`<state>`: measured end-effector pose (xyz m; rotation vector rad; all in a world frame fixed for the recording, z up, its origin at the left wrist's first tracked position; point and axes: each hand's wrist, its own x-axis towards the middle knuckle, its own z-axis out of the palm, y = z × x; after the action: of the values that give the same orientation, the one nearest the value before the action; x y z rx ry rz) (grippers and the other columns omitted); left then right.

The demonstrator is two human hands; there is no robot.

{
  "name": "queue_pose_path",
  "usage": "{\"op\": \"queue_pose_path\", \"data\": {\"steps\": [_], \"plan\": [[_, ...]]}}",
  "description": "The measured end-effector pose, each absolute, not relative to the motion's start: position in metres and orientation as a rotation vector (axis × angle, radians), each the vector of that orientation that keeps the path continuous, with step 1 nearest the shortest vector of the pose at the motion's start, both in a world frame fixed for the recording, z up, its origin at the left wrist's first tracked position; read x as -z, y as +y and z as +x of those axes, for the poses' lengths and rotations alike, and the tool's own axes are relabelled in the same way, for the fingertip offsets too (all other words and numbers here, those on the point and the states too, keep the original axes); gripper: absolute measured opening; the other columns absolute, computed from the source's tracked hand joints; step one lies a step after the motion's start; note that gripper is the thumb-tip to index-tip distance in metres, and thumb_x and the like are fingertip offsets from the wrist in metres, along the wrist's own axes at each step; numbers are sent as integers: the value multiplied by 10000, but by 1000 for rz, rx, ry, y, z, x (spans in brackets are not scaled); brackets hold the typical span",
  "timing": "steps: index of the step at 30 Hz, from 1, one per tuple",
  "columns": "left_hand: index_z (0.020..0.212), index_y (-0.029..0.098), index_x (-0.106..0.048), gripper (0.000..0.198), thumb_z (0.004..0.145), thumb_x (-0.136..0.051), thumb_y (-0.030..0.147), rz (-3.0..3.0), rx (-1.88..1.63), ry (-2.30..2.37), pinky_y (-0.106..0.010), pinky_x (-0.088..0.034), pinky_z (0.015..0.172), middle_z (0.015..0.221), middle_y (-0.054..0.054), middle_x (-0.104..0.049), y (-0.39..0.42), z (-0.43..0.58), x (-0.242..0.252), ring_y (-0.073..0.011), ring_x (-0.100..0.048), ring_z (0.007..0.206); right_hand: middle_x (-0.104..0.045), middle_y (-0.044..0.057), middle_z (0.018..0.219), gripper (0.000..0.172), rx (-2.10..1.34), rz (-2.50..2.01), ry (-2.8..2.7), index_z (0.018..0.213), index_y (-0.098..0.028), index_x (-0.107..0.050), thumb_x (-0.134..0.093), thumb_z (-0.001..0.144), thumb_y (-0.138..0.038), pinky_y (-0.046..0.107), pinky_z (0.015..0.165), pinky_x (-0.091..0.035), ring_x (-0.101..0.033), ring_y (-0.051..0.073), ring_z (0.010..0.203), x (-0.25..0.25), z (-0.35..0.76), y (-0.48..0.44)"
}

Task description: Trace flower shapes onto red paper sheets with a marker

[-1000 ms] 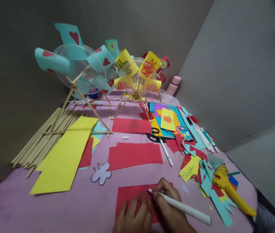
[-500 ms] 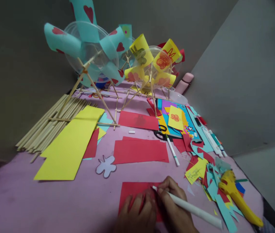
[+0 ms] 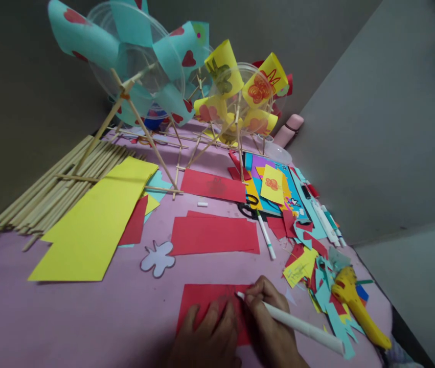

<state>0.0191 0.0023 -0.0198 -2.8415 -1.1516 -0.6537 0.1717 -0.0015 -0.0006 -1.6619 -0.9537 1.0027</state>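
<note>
Left hand [image 3: 209,335]: rests palm-down on the single red rectangular paper sheet [image 3: 202,292], with fingers loosely spread and bent; presses on the paper without appearing to pinch anything.
Right hand [image 3: 271,317]: closed in a writing grip, with thumb and fingers around the slim white plastic marker [image 3: 301,324] close to its tip.
Red sheet, place: lies flat on the pink-covered tabletop [image 3: 117,317], at the near side, partly hidden by fingers.
Red sheet, feel: judged very light and thin; probably bends readily, creases under a hard grip and slides under a sideways push.
Red sheet, hold: best steadied with broad, flat pressure near the marker tip; for lifting, best pinched lightly at a free edge or corner.
Marker: looks light and rigid, with a smooth, perhaps slightly slippery barrel; slants leftward and away, over the upper part of the sheet. Contact at the tip too fine to make out. Best gripped just behind the tip, with the long rear end free.
Pale butterfly-shaped paper cutout with dark outline [image 3: 158,258]: lies beyond the sheet and to its left, apart from it; probably flimsy at the antennae; best taken by a wing.
Overlapping red paper rectangles [image 3: 215,236]: lie flat beyond the sheet; likely to slip over one another; best gathered by both ends.
</note>
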Motion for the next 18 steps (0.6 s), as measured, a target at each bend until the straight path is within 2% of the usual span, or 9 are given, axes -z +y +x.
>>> {"op": "queue_pose_path", "data": {"steps": [5,11,18], "plan": [[1052,275,-647,416,700,-723,484,-2849,652,-1170,-348,-354,793,1044,62,-700,5,20,12,-200,-585,887,-377,-84,504,212,-1054,-1645,-948,623,-224,-435,-549,773,-320,231,459,-262,-315,114,487,3,175,-3],[1020,283,-654,326,797,-597,514,-2802,769,-1079,-351,-353,759,1081,65,-684,5,21,22,-187,-562,886,-366,-87,497,221,-1050,-1659,-947,628,-230,-424,-546,783,-330,230,456,-263,-313,118,489,3,175,-2],[1180,282,-598,381,875,-519,496,-2934,523,-1148,-349,-368,846,1162,4,-644,0,18,20,-201,-547,991,-418,-72,490,211,-1034,-1706,-982,603,-223,-459,-579,737,-333,225,443,-299,-361,120,474,0,174,-1]]}}
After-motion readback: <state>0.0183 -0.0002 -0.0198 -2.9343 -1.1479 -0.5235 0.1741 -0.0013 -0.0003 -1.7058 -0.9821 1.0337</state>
